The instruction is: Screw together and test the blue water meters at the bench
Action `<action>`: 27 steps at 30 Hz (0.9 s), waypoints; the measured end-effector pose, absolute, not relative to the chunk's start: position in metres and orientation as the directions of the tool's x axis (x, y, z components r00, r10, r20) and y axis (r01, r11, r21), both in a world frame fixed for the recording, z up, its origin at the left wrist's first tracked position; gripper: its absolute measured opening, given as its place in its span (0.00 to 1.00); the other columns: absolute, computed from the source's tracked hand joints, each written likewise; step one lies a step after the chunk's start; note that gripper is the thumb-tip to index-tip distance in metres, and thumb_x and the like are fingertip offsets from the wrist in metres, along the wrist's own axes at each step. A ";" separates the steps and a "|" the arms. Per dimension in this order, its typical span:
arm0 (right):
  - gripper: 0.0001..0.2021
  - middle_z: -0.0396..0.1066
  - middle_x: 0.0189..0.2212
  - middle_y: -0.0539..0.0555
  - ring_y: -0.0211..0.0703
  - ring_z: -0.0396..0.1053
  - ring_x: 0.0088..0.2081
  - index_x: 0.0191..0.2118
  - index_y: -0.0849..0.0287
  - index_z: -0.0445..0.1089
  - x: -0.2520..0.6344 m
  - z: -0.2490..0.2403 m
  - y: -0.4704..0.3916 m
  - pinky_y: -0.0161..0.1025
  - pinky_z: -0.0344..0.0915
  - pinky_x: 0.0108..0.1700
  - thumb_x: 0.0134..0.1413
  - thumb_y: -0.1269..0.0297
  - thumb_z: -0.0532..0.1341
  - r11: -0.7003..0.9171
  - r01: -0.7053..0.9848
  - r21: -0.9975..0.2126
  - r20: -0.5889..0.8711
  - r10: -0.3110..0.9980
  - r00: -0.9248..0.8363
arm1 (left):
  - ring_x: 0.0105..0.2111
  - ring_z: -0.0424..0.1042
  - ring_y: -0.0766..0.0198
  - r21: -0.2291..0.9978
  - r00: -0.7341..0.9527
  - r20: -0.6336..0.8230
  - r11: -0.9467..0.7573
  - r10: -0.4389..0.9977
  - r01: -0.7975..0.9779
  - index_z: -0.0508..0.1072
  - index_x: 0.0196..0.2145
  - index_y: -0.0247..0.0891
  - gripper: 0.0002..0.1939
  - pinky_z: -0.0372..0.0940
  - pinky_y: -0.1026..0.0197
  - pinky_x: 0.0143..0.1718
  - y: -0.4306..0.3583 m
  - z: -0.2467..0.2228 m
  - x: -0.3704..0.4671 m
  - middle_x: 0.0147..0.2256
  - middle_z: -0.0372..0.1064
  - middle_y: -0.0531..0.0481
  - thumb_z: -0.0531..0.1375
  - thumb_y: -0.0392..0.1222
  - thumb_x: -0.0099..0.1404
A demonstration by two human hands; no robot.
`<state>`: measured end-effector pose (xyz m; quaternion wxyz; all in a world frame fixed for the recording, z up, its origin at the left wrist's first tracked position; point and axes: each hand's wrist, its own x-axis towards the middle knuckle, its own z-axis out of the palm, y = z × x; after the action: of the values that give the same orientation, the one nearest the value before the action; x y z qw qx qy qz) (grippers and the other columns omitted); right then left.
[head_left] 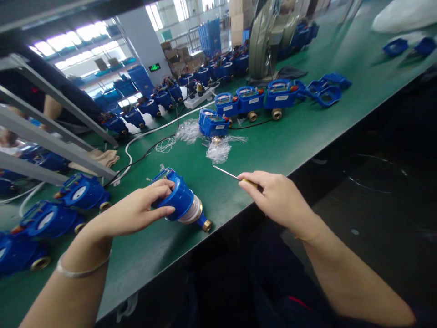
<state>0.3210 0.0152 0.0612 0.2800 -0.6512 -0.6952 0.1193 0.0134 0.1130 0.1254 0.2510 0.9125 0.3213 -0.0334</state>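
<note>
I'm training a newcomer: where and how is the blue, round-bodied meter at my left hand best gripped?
Probably grip the meter by its wide round housing, from the left and above, where your left hand is. It sits tilted on the flat green bench, narrow brass end towards the near edge, leaving the broad curved side reachable.

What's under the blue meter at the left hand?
Green tabletop shows around the blue meter. The surface directly beneath is hidden by its body, so I can't tell whether anything lies there.

A green bench (307, 136) bears blue meters (183, 199), clear plastic wrap (219, 153) and a white power strip (202, 98).
</note>
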 end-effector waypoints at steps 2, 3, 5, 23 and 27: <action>0.12 0.79 0.40 0.50 0.45 0.76 0.40 0.47 0.52 0.78 0.325 0.059 0.015 0.37 0.63 0.38 0.68 0.59 0.57 0.133 0.859 -0.495 0.208 0.978 -0.032 | 0.56 0.64 0.55 0.449 0.787 -0.228 -0.655 0.574 0.608 0.69 0.45 0.42 0.15 0.60 0.52 0.61 0.115 0.126 0.014 0.57 0.62 0.47 0.54 0.55 0.72; 0.11 0.79 0.39 0.50 0.45 0.76 0.39 0.46 0.52 0.78 0.324 0.057 0.014 0.37 0.62 0.37 0.67 0.60 0.58 0.164 0.861 -0.481 0.182 0.980 -0.085 | 0.56 0.64 0.55 0.456 0.782 -0.228 -0.646 0.580 0.612 0.69 0.45 0.42 0.16 0.61 0.52 0.60 0.116 0.126 0.014 0.57 0.63 0.47 0.54 0.56 0.72; 0.11 0.79 0.38 0.50 0.44 0.75 0.38 0.45 0.52 0.78 0.316 0.052 0.013 0.37 0.61 0.37 0.68 0.60 0.58 0.237 0.848 -0.475 0.143 0.971 -0.191 | 0.57 0.64 0.54 0.460 0.773 -0.224 -0.635 0.594 0.621 0.70 0.44 0.42 0.16 0.61 0.52 0.60 0.118 0.126 0.013 0.57 0.63 0.46 0.55 0.57 0.71; 0.12 0.76 0.38 0.52 0.41 0.73 0.37 0.48 0.57 0.75 0.285 0.035 0.011 0.37 0.58 0.36 0.70 0.61 0.55 0.362 0.756 -0.546 0.239 0.932 -0.273 | 0.55 0.66 0.55 0.528 0.721 -0.267 -0.529 0.639 0.664 0.70 0.47 0.42 0.15 0.62 0.54 0.60 0.123 0.130 0.011 0.60 0.63 0.46 0.56 0.54 0.71; 0.13 0.76 0.38 0.53 0.40 0.72 0.36 0.49 0.57 0.75 0.281 0.034 0.013 0.37 0.57 0.35 0.70 0.61 0.55 0.402 0.739 -0.540 0.276 0.915 -0.296 | 0.54 0.66 0.56 0.560 0.713 -0.263 -0.499 0.650 0.662 0.70 0.51 0.43 0.16 0.63 0.54 0.59 0.125 0.131 0.006 0.59 0.64 0.46 0.56 0.53 0.71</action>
<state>0.2812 0.0134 0.0341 0.2790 -0.5238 -0.7894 0.1569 0.0055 0.1252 0.1310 0.3272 0.8656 0.3789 -0.0084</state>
